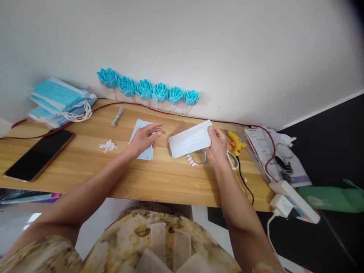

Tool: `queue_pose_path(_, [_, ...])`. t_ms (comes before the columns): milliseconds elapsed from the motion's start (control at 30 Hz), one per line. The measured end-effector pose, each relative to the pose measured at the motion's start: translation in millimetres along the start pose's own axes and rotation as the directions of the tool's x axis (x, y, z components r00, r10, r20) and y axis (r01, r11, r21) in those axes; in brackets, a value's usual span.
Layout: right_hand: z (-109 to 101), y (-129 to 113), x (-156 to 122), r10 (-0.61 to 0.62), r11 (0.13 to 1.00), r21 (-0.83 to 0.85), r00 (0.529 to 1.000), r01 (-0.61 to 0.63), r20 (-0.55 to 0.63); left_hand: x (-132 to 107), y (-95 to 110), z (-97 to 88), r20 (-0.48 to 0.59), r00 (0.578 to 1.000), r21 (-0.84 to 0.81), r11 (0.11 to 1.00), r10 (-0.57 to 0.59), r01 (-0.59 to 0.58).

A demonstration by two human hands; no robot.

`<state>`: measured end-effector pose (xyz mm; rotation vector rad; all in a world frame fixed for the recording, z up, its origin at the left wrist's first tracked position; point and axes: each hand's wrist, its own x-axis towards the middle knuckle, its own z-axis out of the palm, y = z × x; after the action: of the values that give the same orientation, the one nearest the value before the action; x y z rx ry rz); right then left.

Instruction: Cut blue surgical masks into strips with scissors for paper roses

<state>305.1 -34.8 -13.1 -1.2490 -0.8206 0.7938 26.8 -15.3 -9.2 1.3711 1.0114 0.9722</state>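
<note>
My right hand [217,142] pinches the right end of a pale blue face mask [190,139], held tilted above the wooden table. To its left, my left hand [146,139] hovers with fingers stretched out and holds nothing. Under that hand lies another pale blue mask sheet [147,154], partly hidden by the fingers and wrist. A roll of tape [202,162] and a small white toothed strip [191,160] lie just below the held mask. Beside my right wrist are a second tape roll [235,161] and a yellow glue gun [236,143].
Several blue flowers [144,89] on sticks lean against the wall. A stack of masks [61,100], a phone [38,155], a grey tie bundle [117,116] and white scraps [108,146] lie left. Papers [260,146], a red-black cable [274,151] and a power strip [298,201] are right.
</note>
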Motion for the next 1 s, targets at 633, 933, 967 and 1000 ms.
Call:
queue_pose_path(633, [2, -9, -7, -0.053, 0.986, 0.163, 0.989, 0.029, 0.141, -8, 2, 9.4, 0.247, 0.956, 0.084, 0.987, -0.155, 0.138])
queue_pose_path(933, [0, -5, -8, -0.059, 0.992, 0.121, 0.977, 0.035, 0.203, -3, -5, 6.4, 0.049, 0.995, 0.010, 0.997, -0.082, 0.081])
queue_pose_path(967, [0, -5, -9, -0.056, 0.994, 0.099, 0.976, 0.035, 0.210, -3, -4, 6.6, 0.045, 0.995, 0.019, 0.996, -0.087, 0.086])
queue_pose_path(1000, [0, -5, -9, -0.053, 0.997, 0.070, 0.977, 0.039, 0.205, -3, -4, 6.8, 0.045, 0.995, 0.029, 0.995, -0.092, 0.091])
